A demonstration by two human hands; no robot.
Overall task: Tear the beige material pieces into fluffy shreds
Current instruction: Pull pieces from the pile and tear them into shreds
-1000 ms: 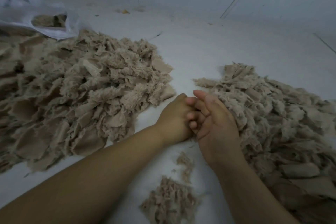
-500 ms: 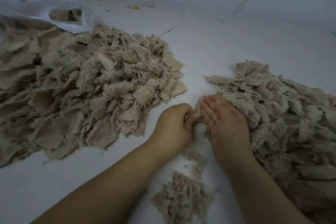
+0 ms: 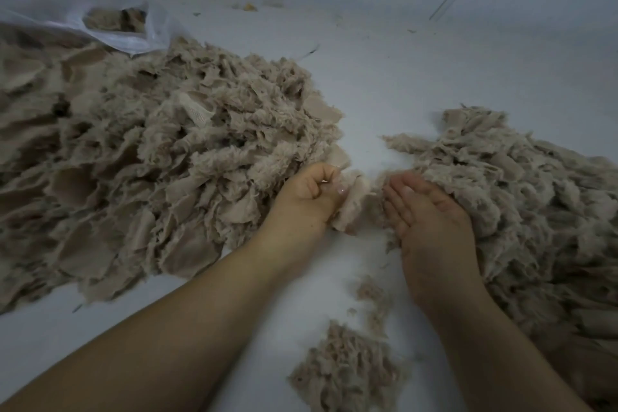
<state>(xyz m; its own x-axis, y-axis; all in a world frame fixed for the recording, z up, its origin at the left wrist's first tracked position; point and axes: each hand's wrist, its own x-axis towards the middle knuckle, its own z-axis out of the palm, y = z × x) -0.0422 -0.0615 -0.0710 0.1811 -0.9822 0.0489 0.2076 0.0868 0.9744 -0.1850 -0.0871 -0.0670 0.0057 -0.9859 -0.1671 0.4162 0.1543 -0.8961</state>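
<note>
Fist of left hand point(image 3: 309, 199) clenched on a beige piece point(image 3: 351, 207), pinched at its near edge. Right hand point(image 3: 428, 221) flat, fingers straight, resting against the right pile point(image 3: 518, 204), gripping nothing. Likely light, soft, limp and quick to fray; best pinched close beside a torn edge. Left pile point(image 3: 150, 170) alongside; small tuft point(image 3: 347, 368) nearer, on white surface point(image 3: 401, 77).
</note>
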